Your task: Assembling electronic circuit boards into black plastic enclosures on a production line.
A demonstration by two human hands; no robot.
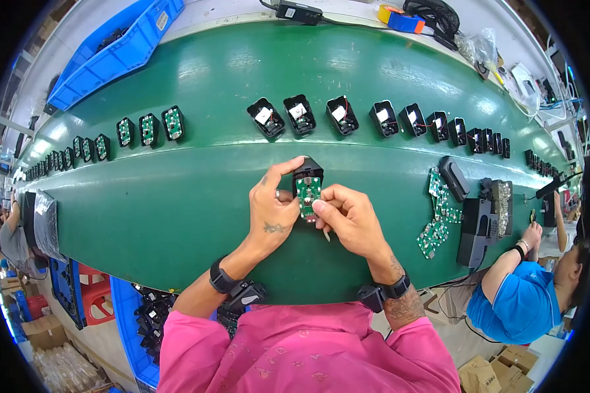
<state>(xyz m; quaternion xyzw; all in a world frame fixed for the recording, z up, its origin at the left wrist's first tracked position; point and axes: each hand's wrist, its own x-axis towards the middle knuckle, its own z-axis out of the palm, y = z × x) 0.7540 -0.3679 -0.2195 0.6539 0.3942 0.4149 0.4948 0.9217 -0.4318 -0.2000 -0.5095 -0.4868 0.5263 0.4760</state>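
Observation:
My left hand (269, 206) grips a black plastic housing (307, 168), its index finger stretched along the top edge. A green circuit board (305, 191) lies tilted over the housing's open face, its lower end sticking out. My right hand (353, 219) pinches the board's lower right side between thumb and fingers. A thin pale pointed thing (327, 237) shows below the right fingers; I cannot make out what it is. Both hands are above the near middle of the green table (196, 203).
Black housings with white parts and red wires (341, 116) line the right; board-fitted housings (173, 123) line the left. Loose circuit boards (432, 237) lie beside a black device (476, 232). A blue bin (111, 59) stands far left. A co-worker in blue (521, 298) sits at right.

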